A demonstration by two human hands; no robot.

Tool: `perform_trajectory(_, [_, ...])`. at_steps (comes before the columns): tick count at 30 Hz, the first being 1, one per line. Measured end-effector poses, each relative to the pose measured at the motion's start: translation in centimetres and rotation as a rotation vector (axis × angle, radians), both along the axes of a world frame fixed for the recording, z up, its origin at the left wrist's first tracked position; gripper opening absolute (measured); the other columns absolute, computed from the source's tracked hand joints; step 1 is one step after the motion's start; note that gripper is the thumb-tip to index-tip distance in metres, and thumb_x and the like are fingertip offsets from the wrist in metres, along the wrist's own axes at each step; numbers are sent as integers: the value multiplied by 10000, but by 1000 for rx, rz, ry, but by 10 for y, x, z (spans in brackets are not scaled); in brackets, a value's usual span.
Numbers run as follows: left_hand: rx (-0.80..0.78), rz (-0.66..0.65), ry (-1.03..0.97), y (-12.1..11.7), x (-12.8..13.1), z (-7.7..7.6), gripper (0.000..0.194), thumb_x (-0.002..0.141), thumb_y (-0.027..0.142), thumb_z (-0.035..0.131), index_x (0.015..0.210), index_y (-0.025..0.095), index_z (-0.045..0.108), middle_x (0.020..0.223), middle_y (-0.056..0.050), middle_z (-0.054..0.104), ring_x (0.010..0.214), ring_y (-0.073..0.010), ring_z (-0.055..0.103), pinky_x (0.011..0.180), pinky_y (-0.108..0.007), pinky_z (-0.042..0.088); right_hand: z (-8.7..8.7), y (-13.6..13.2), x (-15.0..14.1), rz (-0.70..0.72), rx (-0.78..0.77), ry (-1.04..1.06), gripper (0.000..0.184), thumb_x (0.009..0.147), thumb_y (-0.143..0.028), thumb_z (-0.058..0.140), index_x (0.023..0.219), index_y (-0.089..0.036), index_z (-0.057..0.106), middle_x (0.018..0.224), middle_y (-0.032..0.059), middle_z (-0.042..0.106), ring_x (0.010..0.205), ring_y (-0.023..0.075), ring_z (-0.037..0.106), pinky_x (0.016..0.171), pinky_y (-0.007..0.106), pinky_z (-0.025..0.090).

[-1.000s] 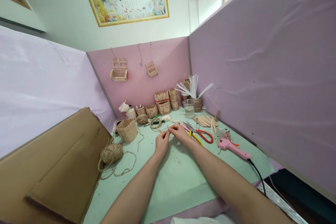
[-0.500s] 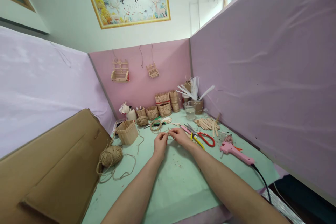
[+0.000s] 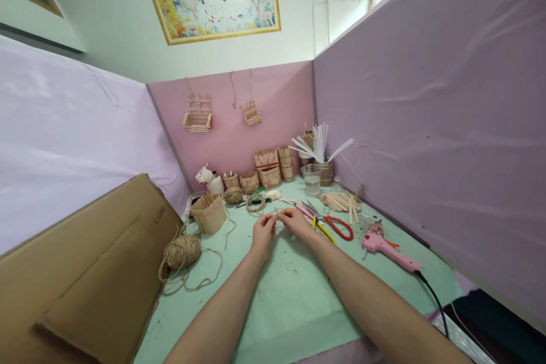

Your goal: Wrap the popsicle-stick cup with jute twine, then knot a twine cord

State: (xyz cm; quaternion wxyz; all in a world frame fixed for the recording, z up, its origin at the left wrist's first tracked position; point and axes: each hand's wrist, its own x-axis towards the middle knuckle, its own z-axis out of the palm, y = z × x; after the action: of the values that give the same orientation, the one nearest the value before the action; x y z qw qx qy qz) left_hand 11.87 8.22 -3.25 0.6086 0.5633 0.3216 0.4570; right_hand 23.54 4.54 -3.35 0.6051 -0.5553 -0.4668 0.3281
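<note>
My left hand [image 3: 264, 231] and my right hand [image 3: 296, 222] meet fingertip to fingertip just above the middle of the table. Both are closed in a pinch. A thin tan strand [image 3: 277, 212] that looks like twine shows between them; the fingers hide most of it. Just behind the hands lies a coil of twine [image 3: 256, 203]. Right of my right hand are scissors with red handles [image 3: 341, 228] and a yellow-handled tool [image 3: 325, 231]. To the left stand a wooden-stick basket [image 3: 209, 215] and a ball of twine [image 3: 182, 251] with a loose tail.
A pink glue gun [image 3: 390, 250] with a black cord lies at right, near loose wooden sticks [image 3: 340, 202]. Along the back stand small stick baskets [image 3: 270, 177] and a clear cup of liquid [image 3: 312, 183]. Large cardboard [image 3: 94, 273] leans at left.
My hands stay together in the same pinch, with only slight finger movement. The whole view has shifted a little, so things appear slightly further right.
</note>
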Motion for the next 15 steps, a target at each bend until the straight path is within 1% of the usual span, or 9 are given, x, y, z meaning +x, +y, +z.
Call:
perform_trajectory(4, [-105,-136,-69,1,-2,4,295,598,375,721,731,147,588,559,50,448,507,-56,367,476,-197,263,0,-1,0,90,-91,126,195,697,-359,553,674,-165,554,552,-34,471,491,85,391,454,205,269])
perform_trajectory(6, [-149,-177,-80,0,-4,6,308,577,365,743,741,145,603,564,46,450,515,-57,368,471,-194,256,0,-1,-1,103,-110,152,185,696,-351,551,685,-166,551,558,-34,472,489,83,395,450,201,264])
perform_trajectory(9, [-177,-184,-77,-1,-5,8,333,557,363,762,761,142,620,587,37,465,529,-58,380,467,-191,257,-1,-1,-1,43,-84,110,178,683,-343,566,699,-166,549,556,-41,475,493,83,393,461,200,273])
perform_trajectory(12, [-162,-162,-76,-2,-4,8,333,547,364,769,751,141,631,600,30,477,532,-58,385,467,-193,264,-3,1,-1,-34,-20,23,160,660,-315,578,694,-162,548,561,-39,497,528,94,419,499,209,314])
perform_trajectory(15, [-123,-125,-65,-1,-3,6,337,547,376,765,753,139,641,601,24,497,525,-59,379,466,-200,259,-2,2,0,-19,35,-55,123,650,-272,551,690,-158,569,607,-23,548,589,111,471,555,222,358])
